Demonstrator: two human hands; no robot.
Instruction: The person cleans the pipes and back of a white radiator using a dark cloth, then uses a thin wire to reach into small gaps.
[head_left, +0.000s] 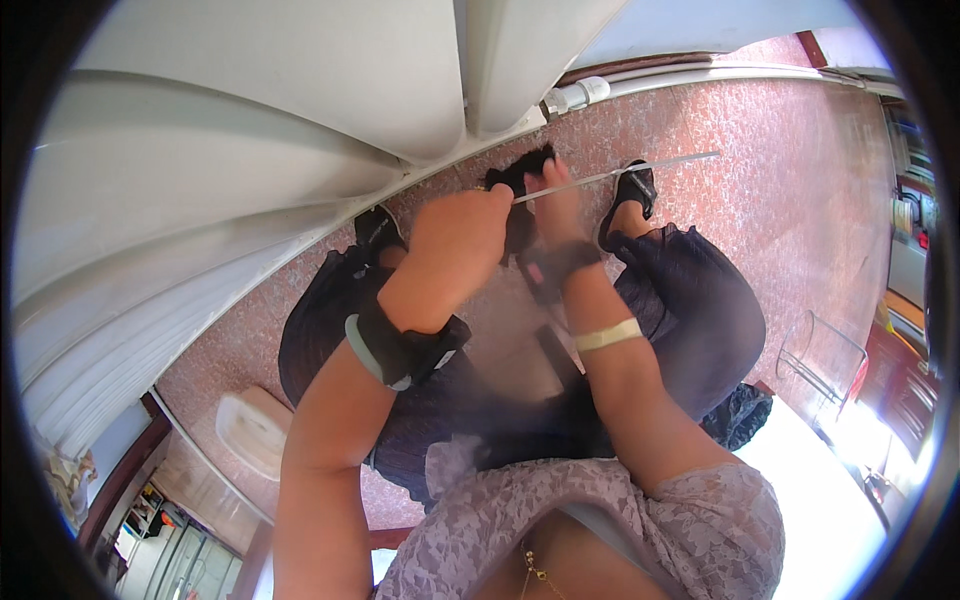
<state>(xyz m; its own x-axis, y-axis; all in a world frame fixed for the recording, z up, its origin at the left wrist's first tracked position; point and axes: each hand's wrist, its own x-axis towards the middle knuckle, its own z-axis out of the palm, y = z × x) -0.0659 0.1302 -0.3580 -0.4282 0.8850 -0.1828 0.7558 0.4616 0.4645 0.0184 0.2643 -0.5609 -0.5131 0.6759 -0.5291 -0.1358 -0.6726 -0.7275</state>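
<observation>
My left hand (469, 225), with a black strap at its wrist, pinches one end of a thin pale strip (660, 163). The strip runs to the right, passing in front of my right hand (559, 199). Beyond both hands, low by the floor, is a dark fuzzy-edged bundle (521, 171). My right fingertips are at its right edge; blur hides whether they grip it. More dark material (517, 232) shows between the hands. Both hands are between my knees, above the patterned reddish floor (720, 202).
A white ribbed radiator (360, 82) rises close on the left, with a white pipe fitting (585, 94) at its foot. Behind my left arm lies a white plastic tub (251, 431). A wire rack (821, 356) and a black plastic bag (739, 416) are at right.
</observation>
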